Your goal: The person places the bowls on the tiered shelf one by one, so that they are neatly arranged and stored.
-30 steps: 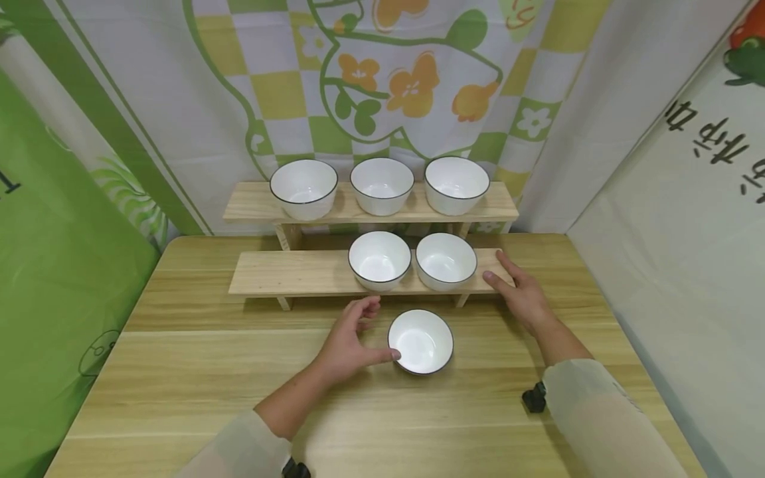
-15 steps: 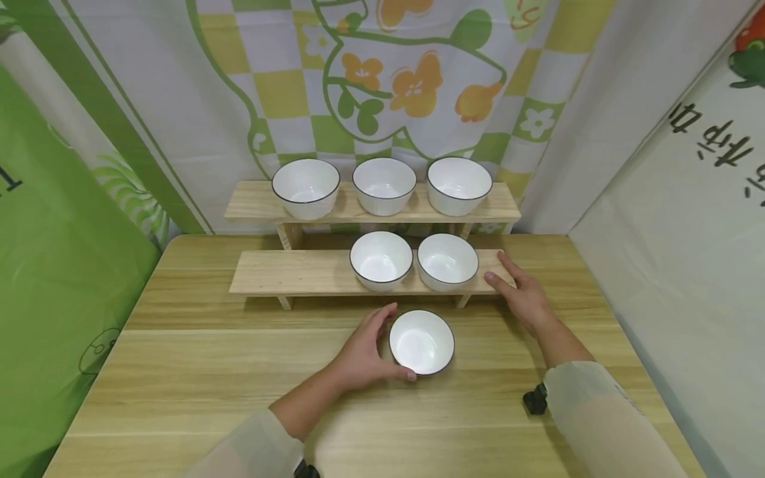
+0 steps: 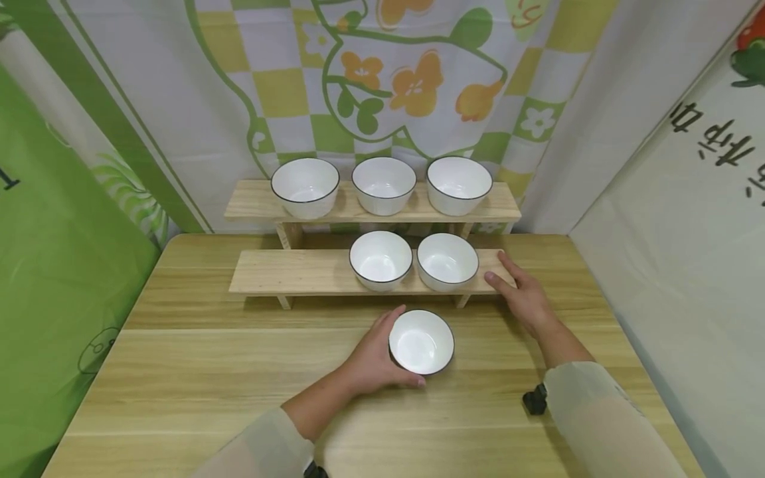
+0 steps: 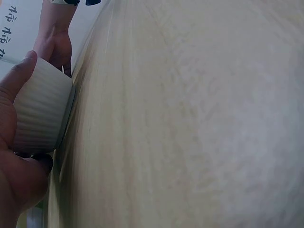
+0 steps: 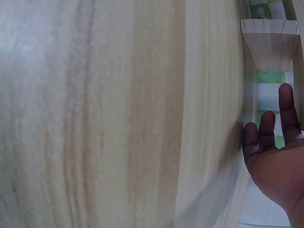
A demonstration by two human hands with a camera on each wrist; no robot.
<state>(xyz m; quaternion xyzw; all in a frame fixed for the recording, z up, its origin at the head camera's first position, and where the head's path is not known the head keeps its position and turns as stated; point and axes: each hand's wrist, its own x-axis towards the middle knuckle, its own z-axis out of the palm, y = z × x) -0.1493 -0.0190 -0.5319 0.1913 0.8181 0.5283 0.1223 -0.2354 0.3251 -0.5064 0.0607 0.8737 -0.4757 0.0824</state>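
A white bowl [image 3: 421,342] with a dark rim stands on the wooden table [image 3: 197,372] in front of the lower shelf. My left hand [image 3: 373,358] grips its left side, thumb at the near rim and fingers round the far side. The left wrist view shows the bowl's ribbed outer wall [image 4: 42,114] between my thumb and fingers. My right hand [image 3: 518,292] lies flat and open on the right end of the lower shelf [image 3: 287,272], next to a bowl [image 3: 447,260] there; in the right wrist view its fingers [image 5: 266,135] are straight.
A second bowl [image 3: 380,259] stands on the lower shelf. The upper shelf [image 3: 251,202] carries three white bowls [image 3: 383,184]. Patterned cloth walls close in the back and both sides. The left part of the lower shelf is bare wood.
My left hand has moved right and closed round the bowl on the table, from fingers spread beside it to gripping it. My right hand has stayed on the shelf end.
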